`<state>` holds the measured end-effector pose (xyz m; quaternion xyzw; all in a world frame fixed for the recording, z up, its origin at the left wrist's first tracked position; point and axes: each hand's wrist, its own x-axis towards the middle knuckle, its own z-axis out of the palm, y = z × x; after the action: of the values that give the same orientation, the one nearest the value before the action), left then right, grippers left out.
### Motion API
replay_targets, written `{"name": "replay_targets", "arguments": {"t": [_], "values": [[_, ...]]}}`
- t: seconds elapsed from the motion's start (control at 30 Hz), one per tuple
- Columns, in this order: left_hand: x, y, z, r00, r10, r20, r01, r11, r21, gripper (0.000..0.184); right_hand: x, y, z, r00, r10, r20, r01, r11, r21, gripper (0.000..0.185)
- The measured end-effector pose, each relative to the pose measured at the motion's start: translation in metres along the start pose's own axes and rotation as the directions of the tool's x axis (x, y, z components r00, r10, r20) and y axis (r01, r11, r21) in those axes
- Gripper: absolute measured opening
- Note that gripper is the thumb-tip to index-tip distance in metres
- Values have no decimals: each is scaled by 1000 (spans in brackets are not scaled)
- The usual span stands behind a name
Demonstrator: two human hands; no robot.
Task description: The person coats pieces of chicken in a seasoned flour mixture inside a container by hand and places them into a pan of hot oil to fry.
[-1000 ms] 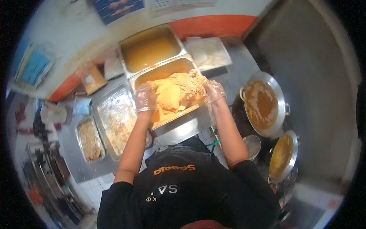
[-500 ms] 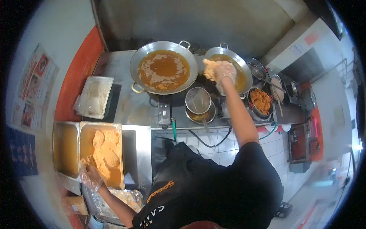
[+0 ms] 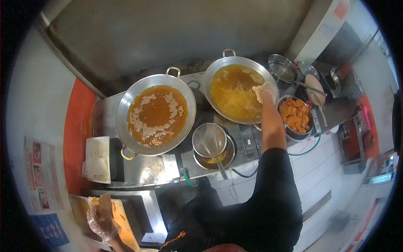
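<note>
My right hand [image 3: 268, 90], in a clear plastic glove, is closed on a pale coated piece of chicken [image 3: 257, 94] over the right side of the right wok [image 3: 212, 101]. Yellow-brown oil [image 3: 235, 90] with light foam fills that wok. At the lower left, my left hand [image 3: 100, 223], gloved too, grips another coated chicken piece [image 3: 105, 204] above a tray of orange batter [image 3: 122, 222]. Its fingers partly hide the piece. The left wok [image 3: 121, 130] holds darker oil with patches of foam.
A sieve [image 3: 209, 140] rests over a steel pot [image 3: 228, 161] at the counter's front edge. Browned fried pieces [image 3: 296, 115] fill a pot at the right, with a strainer [image 3: 282, 68] behind it. A white tray [image 3: 97, 159] lies left of the woks.
The view has shifted, so the woks appear lower. My right hand has moved toward the right side of the right wok. My left hand has lifted a chicken piece from the batter.
</note>
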<state>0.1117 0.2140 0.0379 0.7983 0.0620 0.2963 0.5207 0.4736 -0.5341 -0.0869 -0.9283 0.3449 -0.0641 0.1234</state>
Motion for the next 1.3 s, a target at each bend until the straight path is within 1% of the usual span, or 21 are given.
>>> {"name": "replay_targets", "arguments": {"t": [0.1,0.17,0.2,0.27,0.3,0.33,0.47,0.5,0.53,0.6,0.63,0.67,0.73,0.8,0.87,0.93,1.03,1.1,1.17,1.27,1.3], "values": [[36,33,77,996,-83,27,73,964,255,26,26,8,17,994,63,91,-58,996,-61,49],[57,56,131,987,-20,162,-66,859,508,23,44,17,33,987,-113,117,144,944,-296,48],[67,71,158,924,101,369,-358,570,739,21,65,31,57,987,-101,121,133,947,-293,48],[78,71,203,877,164,452,-440,652,617,22,112,73,113,977,-185,-103,181,982,-50,46],[85,70,231,871,123,475,-408,718,563,24,91,61,74,981,-171,-86,168,985,-50,43],[96,78,255,710,325,625,-690,502,522,28,64,44,25,985,-158,-68,155,987,-51,41],[114,76,367,585,389,712,-793,459,401,29,-9,44,-87,968,-215,-130,230,966,115,35],[116,83,396,522,516,679,-845,424,327,29,-13,74,-84,910,-346,-228,372,925,83,33],[121,85,427,512,466,722,-827,494,268,35,-19,106,-82,825,-467,-319,503,864,37,33],[127,106,484,439,271,857,-831,484,273,42,-83,129,-136,721,-661,-208,536,723,-436,33],[130,91,522,393,182,901,-845,458,276,43,-110,146,-146,820,-555,-141,469,793,-390,34],[134,67,558,283,330,901,-921,355,160,43,-135,161,-154,896,-438,-70,389,853,-349,35],[137,48,618,278,338,899,-900,418,122,42,-195,179,-161,986,-137,-99,158,958,241,32],[129,58,666,377,200,904,-792,576,203,40,-253,204,-162,992,122,-20,-93,845,526,35],[124,62,700,440,79,894,-751,578,319,36,-303,224,-161,952,291,89,-285,746,602,39],[118,57,722,441,37,897,-753,559,348,33,-353,225,-164,934,349,72,-314,711,630,40],[108,48,742,435,4,901,-745,563,357,29,-400,245,-149,856,500,129,-486,696,528,42],[108,33,756,434,22,901,-734,589,339,28,-412,242,-144,647,702,297,-738,479,476,43],[112,4,767,399,238,886,-818,529,226,30,-416,238,-130,640,721,268,-706,413,576,43],[129,59,725,412,131,902,-794,538,284,37,-400,210,-130,592,717,368,-750,323,577,43],[133,75,699,436,111,893,-780,540,314,37,-394,198,-120,720,593,360,-631,343,696,44]]}}
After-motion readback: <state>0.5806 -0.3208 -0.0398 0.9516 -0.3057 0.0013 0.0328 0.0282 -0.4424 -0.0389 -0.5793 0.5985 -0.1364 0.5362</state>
